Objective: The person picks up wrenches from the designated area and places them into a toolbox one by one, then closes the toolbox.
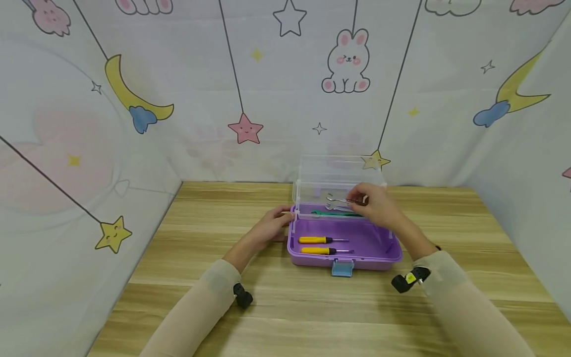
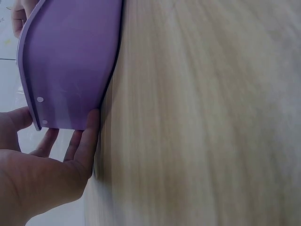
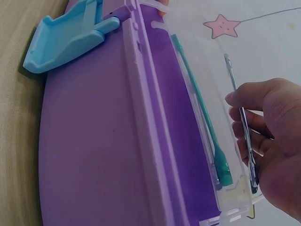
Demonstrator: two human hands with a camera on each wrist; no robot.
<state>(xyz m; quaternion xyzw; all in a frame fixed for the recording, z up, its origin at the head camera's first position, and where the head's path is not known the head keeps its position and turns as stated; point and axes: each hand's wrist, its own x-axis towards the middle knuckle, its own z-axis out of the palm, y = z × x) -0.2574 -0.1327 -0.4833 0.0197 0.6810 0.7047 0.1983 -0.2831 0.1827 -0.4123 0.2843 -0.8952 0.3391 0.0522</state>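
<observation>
My right hand (image 1: pixel 372 202) pinches a silver wrench (image 1: pixel 340 200) above the back part of a purple toolbox (image 1: pixel 341 263). In the right wrist view the held wrench (image 3: pixel 232 70) runs lengthwise between thumb and fingers. Just under it lie a second silver wrench (image 1: pixel 335 208) and a green wrench (image 3: pixel 200 101), seen through clear plastic. My left hand (image 1: pixel 269 229) rests against the toolbox's left end. Its thumb and spread fingers touch the purple wall (image 2: pixel 70 70) in the left wrist view. Two yellow-handled screwdrivers (image 1: pixel 314 240) lie in the front of the box.
The toolbox's transparent lid (image 1: pixel 341 168) stands raised at the back, near the printed curtain (image 1: pixel 290 99). A light blue latch (image 1: pixel 342 268) hangs off the front wall. Everything sits on a wood-grain table (image 1: pixel 285 312) near its back edge.
</observation>
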